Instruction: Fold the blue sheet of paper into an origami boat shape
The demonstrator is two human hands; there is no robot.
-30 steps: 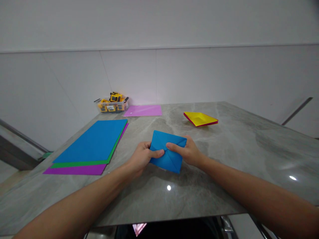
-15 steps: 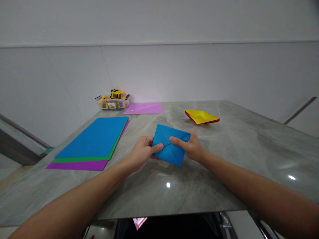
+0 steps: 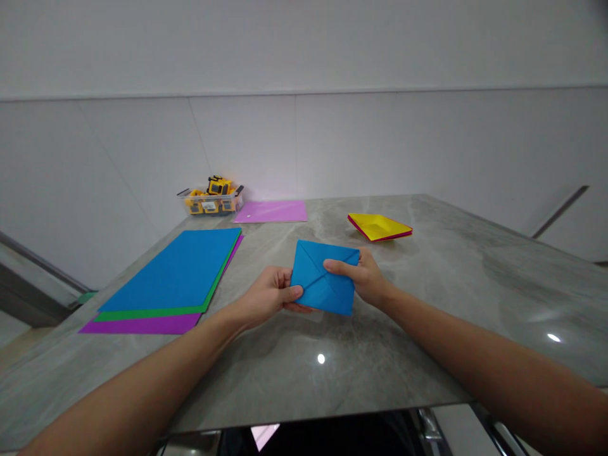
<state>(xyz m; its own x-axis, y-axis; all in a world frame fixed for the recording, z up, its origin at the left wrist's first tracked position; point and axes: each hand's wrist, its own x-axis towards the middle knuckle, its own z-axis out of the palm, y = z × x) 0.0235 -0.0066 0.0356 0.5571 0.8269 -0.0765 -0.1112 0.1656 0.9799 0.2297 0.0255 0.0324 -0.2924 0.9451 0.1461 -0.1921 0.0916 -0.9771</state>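
A folded blue paper square (image 3: 323,278) with diagonal creases is held up just above the grey marble table (image 3: 427,304). My left hand (image 3: 268,296) pinches its left edge, thumb on the front face. My right hand (image 3: 363,278) grips its right side, with the thumb lying across the upper front near the centre crease. The paper tilts slightly, its top edge leaning away from me.
A stack of blue, green and purple sheets (image 3: 175,272) lies to the left. A pink sheet (image 3: 273,211) and a clear box of yellow toy vehicles (image 3: 211,197) sit at the back by the wall. A folded yellow and red paper shape (image 3: 379,227) rests at the back right.
Both hands have turned the blue square a little, so its lower corner is less pointed toward me. My left thumb has slid toward the left edge.
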